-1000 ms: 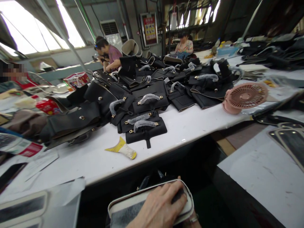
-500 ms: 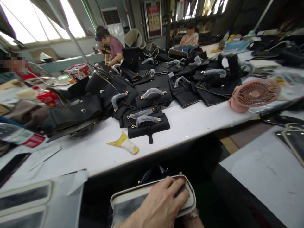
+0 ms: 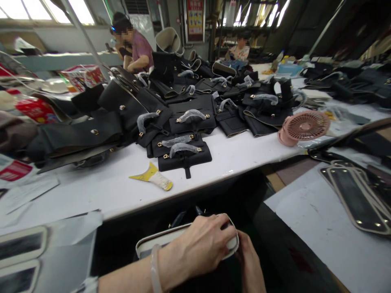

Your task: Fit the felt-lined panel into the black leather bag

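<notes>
I hold a cream-edged bag panel point(image 3: 146, 245) low in front of me, below the white table's point(image 3: 116, 195) front edge. My left hand point(image 3: 203, 243), with a bracelet on the wrist, curls over the panel's rounded right end from above. My right hand point(image 3: 252, 262) meets that same end from below and to the right, fingers against its edge. Most of the panel's dark face is hidden under my left hand. A dark bag part point(image 3: 183, 215) with small metal fittings shows just behind the panel.
Several black bag flaps with wrapped handles point(image 3: 183, 150) are piled across the table. A yellow scraper point(image 3: 151, 176) lies near its front edge and a pink fan point(image 3: 301, 127) at right. Cream-edged panels point(image 3: 351, 195) rest on the right table. Two people work at the back.
My left hand has gone from lying flat on the panel to curling over its right end. My right hand has come into view beside it. The view has tilted down and left.
</notes>
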{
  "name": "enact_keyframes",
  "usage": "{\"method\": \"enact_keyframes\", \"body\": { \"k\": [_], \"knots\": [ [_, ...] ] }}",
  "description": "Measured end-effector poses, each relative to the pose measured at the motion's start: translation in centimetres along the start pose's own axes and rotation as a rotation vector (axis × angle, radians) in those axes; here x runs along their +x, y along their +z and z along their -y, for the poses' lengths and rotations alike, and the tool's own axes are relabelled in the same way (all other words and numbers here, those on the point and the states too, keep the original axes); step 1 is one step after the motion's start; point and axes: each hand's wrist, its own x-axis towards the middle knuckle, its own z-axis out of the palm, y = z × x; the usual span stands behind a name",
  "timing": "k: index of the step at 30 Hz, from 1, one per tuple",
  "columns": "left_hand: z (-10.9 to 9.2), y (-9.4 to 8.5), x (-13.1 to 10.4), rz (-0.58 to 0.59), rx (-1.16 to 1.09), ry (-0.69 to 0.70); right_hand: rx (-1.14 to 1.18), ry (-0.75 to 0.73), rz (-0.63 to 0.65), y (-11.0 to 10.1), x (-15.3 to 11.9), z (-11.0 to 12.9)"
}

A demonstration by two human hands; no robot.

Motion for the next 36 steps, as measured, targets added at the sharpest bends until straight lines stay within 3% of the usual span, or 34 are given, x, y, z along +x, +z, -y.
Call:
{"method": "enact_keyframes", "body": {
  "k": [4,9,13,24,30,33,36],
  "knots": [
    [0.2,0.7,-0.8,-0.045,-0.061,0.005,-0.158,0.027,0.099,-1.1,-1.8,1.2],
    [0.3,1.3,-1.3,-0.077,-0.083,0.030,-0.264,0.156,0.225,-0.4,-2.3,2.5],
    [0.1,1.0,-1.5,-0.067,-0.060,0.094,-0.254,0.168,0.293,-0.1,-2.1,3.3],
    [-0.2,1.7,-1.0,-0.019,0.031,0.162,-0.337,0.043,0.251,-0.9,-1.9,3.0],
    [1.1,0.6,-0.9,-0.022,-0.123,0.126,-0.118,0.182,0.294,-1.1,-2.1,2.6],
    [2.1,0.0,-0.5,-0.113,-0.207,0.027,-0.017,0.187,0.149,-1.4,-2.0,3.0],
    [3.2,0.0,0.7,-0.213,-0.200,-0.025,-0.211,0.087,0.058,-1.4,-1.2,4.0]
  ]
}}
